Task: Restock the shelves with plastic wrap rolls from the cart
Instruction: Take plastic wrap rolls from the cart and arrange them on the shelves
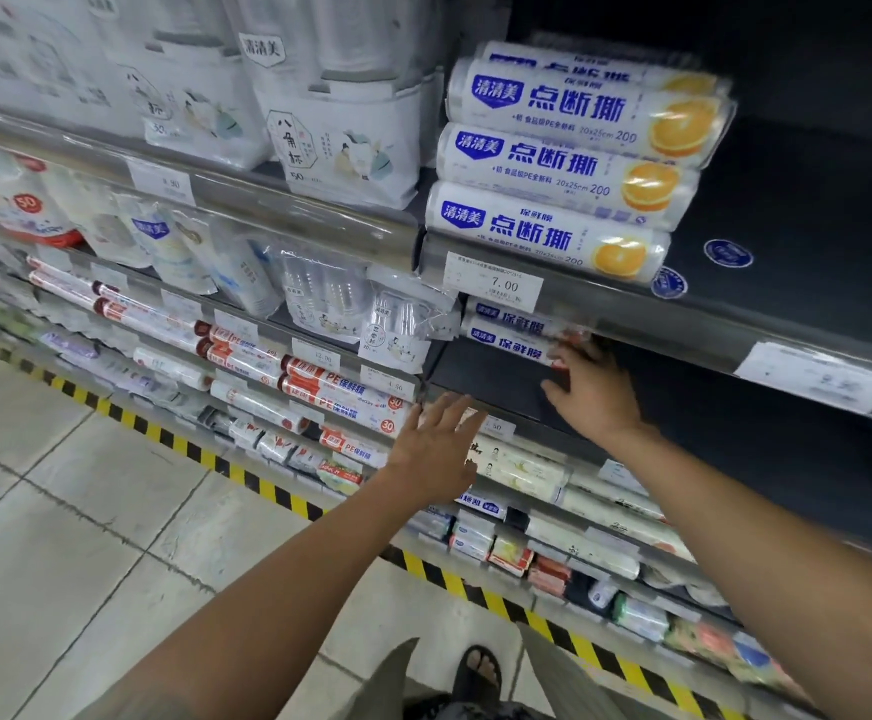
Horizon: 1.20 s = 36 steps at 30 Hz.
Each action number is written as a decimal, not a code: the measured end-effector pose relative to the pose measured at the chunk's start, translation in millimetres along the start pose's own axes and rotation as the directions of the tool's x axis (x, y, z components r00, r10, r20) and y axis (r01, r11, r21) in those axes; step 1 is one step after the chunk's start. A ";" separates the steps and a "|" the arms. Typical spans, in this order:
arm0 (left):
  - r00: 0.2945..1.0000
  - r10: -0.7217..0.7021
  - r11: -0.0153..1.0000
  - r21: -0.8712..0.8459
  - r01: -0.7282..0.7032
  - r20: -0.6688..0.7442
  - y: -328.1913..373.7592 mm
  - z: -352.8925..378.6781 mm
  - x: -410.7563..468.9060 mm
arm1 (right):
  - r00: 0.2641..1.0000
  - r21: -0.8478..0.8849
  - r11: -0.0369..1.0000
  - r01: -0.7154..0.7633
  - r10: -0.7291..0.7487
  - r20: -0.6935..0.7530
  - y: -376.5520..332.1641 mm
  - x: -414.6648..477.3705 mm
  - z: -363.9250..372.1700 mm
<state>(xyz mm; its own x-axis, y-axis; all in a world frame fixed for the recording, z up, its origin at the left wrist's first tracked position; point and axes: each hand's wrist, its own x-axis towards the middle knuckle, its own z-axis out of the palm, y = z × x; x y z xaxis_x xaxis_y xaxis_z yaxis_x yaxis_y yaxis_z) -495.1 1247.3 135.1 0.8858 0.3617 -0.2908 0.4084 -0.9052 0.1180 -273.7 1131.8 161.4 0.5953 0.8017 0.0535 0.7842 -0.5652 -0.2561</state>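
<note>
Several white plastic wrap rolls (569, 163) with blue lettering and an orange picture are stacked on the upper dark shelf (787, 241). Under that shelf, two similar rolls (511, 335) lie at the left end of a lower dark shelf (491, 379). My right hand (592, 392) reaches into this lower shelf, fingers spread, its fingertips touching the right end of those two rolls. My left hand (436, 449) hovers open in front of the shelf edge, lower and to the left, holding nothing. The cart is not in view.
Left of the rolls stand packs of paper cups (350, 148) and clear plastic cups (329, 298). Red-labelled wrap boxes (329, 392) fill lower shelves. A price tag reading 7.00 (496, 285) hangs on the shelf rail. Yellow-black tape (246, 475) marks the tiled floor.
</note>
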 end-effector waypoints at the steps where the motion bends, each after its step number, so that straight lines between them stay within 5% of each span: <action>1: 1.000 0.012 1.000 -0.019 -0.012 -0.007 -0.4 1.4 -6.4 | 1.000 0.029 0.999 -0.018 0.018 -0.001 -1.3 -14.3 -0.2; 12: 0.988 0.153 0.932 -0.328 -0.156 -0.035 -7.0 83.1 -143.4 | 0.962 0.320 0.908 -0.270 0.267 0.053 -50.5 -247.8 30.2; 21: 0.933 0.338 0.865 -0.432 -0.256 0.124 49.3 159.8 -228.2 | 0.802 0.557 0.612 -0.561 0.569 0.183 -66.4 -468.3 58.6; 28: 0.806 0.557 0.773 -0.478 -0.417 0.198 175.6 175.2 -261.7 | 0.615 0.665 0.350 -0.660 0.760 0.211 -53.0 -606.3 63.2; 36: 0.601 0.744 0.665 -0.421 -0.617 0.293 406.5 197.8 -267.4 | 0.423 0.755 0.165 -0.635 0.892 0.161 30.1 -757.7 33.1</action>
<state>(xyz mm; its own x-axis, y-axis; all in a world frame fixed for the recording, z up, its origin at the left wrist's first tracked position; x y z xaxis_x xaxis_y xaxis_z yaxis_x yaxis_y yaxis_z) -609.5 738.6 73.0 0.7713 -0.5211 -0.3654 -0.1823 -0.7309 0.6576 -706.9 513.8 81.1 0.9231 -0.1331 -0.3608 -0.3803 -0.4554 -0.8050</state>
